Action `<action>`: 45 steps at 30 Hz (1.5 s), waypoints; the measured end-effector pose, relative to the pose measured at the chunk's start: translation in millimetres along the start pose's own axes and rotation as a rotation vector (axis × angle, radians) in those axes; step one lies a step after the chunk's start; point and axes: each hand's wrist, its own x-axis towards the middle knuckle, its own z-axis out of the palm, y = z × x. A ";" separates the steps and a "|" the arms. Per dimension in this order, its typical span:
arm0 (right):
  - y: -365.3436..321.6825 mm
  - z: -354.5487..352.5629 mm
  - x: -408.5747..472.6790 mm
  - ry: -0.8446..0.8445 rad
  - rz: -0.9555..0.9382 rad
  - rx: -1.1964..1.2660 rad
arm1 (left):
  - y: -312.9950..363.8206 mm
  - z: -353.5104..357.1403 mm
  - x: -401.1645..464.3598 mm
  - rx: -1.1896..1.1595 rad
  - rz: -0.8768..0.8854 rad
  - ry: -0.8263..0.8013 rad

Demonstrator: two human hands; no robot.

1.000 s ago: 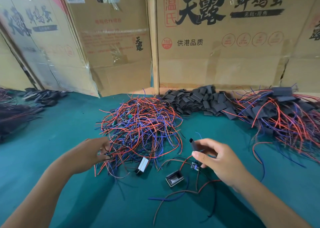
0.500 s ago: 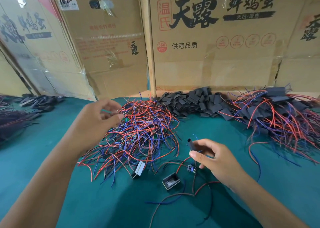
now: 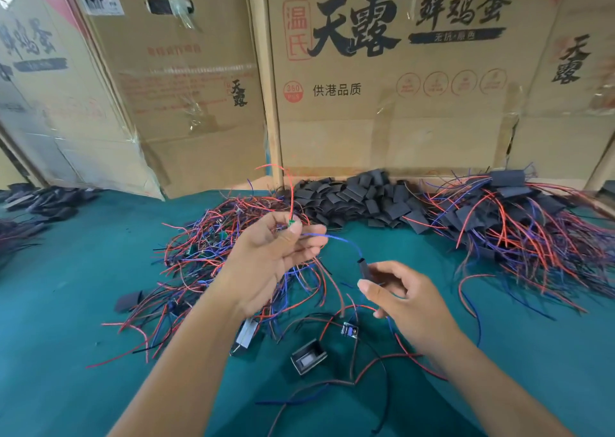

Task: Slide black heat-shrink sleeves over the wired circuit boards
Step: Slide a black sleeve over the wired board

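- since the earlier frames, left hand [image 3: 266, 253] has lifted from the wire pile [image 3: 213, 253] and now pinches a small green circuit board [image 3: 292, 224], its blue wire [image 3: 336, 238] trailing toward the sleeve.
- right hand [image 3: 402, 300] pinches a black sleeve [image 3: 363, 268] above the bench [image 3: 66, 303].
- step in hand: threading; next, the wire must feed through so the sleeve slides onto the board.

Two bare forearms come up from the bottom edge, no sleeves, watch or rings showing. Left hand [image 3: 266, 257] and right hand [image 3: 404, 298] are ungloved, with short, plain nails.
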 end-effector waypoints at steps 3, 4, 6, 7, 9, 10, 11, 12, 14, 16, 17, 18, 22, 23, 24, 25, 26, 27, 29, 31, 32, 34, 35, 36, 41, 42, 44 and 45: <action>-1.5 -10.3 7.2 0.101 -0.004 -0.025 | -16.6 -2.6 -0.5 0.050 0.014 0.032; -1.7 -14.3 9.1 0.132 -0.008 -0.039 | -19.8 -3.4 -0.9 0.089 0.029 0.055; -2.1 -22.3 11.1 0.182 -0.040 -0.142 | -22.8 -5.3 -1.7 0.164 0.078 0.120; -2.8 -26.4 10.9 0.205 -0.092 -0.248 | -22.7 -6.2 -2.1 0.189 0.107 0.158; -6.7 -32.1 9.0 0.228 -0.246 -0.466 | -21.0 -7.4 -2.4 0.238 0.168 0.228; -9.3 -33.1 7.8 0.222 -0.305 -0.546 | -20.2 -7.4 -2.8 0.262 0.191 0.251; -12.0 -32.9 6.7 0.209 -0.341 -0.608 | -19.8 -7.8 -3.2 0.281 0.205 0.267; -14.6 -31.7 5.2 0.197 -0.365 -0.653 | -19.8 -7.9 -3.7 0.298 0.213 0.279; -18.2 -28.1 1.5 0.193 -0.405 -0.686 | -19.9 -8.2 -4.4 0.329 0.220 0.288; -23.8 -25.3 -2.5 0.202 -0.431 -0.606 | -20.4 -8.0 -3.6 0.356 0.218 0.283; -27.5 -23.8 -4.7 0.193 -0.442 -0.536 | -21.0 -7.7 -3.2 0.367 0.220 0.278; -31.1 -22.1 -7.1 0.168 -0.457 -0.474 | -21.6 -7.3 -3.1 0.381 0.222 0.268; -36.3 -11.0 -16.4 -0.047 -0.420 -0.491 | -26.0 -3.1 -5.3 0.525 0.241 0.183; -34.8 -7.6 -18.2 -0.104 -0.387 -0.510 | -27.0 -1.7 -6.1 0.557 0.248 0.160; -32.3 -4.7 -19.3 -0.152 -0.362 -0.525 | -27.9 -0.1 -6.5 0.579 0.251 0.140; -29.6 -2.4 -19.9 -0.188 -0.347 -0.536 | -28.9 0.9 -6.6 0.595 0.249 0.124; -27.3 -0.8 -19.9 -0.214 -0.337 -0.543 | -29.6 2.0 -6.9 0.604 0.244 0.111; -26.0 0.2 -19.8 -0.233 -0.326 -0.543 | -30.3 3.1 -7.2 0.604 0.238 0.104; -24.5 1.9 -19.8 -0.259 -0.305 -0.538 | -31.3 5.8 -8.4 0.569 0.229 0.107; -22.4 4.2 -20.2 -0.280 -0.295 -0.520 | -32.0 8.7 -8.9 0.489 0.209 0.117; -21.5 5.5 -20.7 -0.289 -0.294 -0.509 | -32.4 10.2 -9.2 0.442 0.191 0.116; -20.5 8.2 -21.7 -0.295 -0.294 -0.497 | -32.8 12.4 -9.6 0.360 0.154 0.106; -20.2 9.1 -22.1 -0.295 -0.294 -0.491 | -32.8 12.7 -9.6 0.330 0.141 0.099; -19.8 9.9 -22.5 -0.294 -0.291 -0.484 | -32.8 13.1 -9.7 0.302 0.132 0.092; -18.8 12.5 -23.7 -0.320 -0.238 -0.412 | -34.2 13.4 -10.3 0.189 0.091 0.075; -18.5 12.4 -23.7 -0.329 -0.225 -0.395 | -34.6 13.5 -10.5 0.163 0.085 0.075; -19.2 12.3 -24.1 -0.359 -0.174 -0.320 | -35.6 14.3 -10.4 0.120 0.079 0.076; -20.1 12.9 -24.8 -0.383 -0.135 -0.260 | -36.3 14.8 -10.2 0.103 0.078 0.078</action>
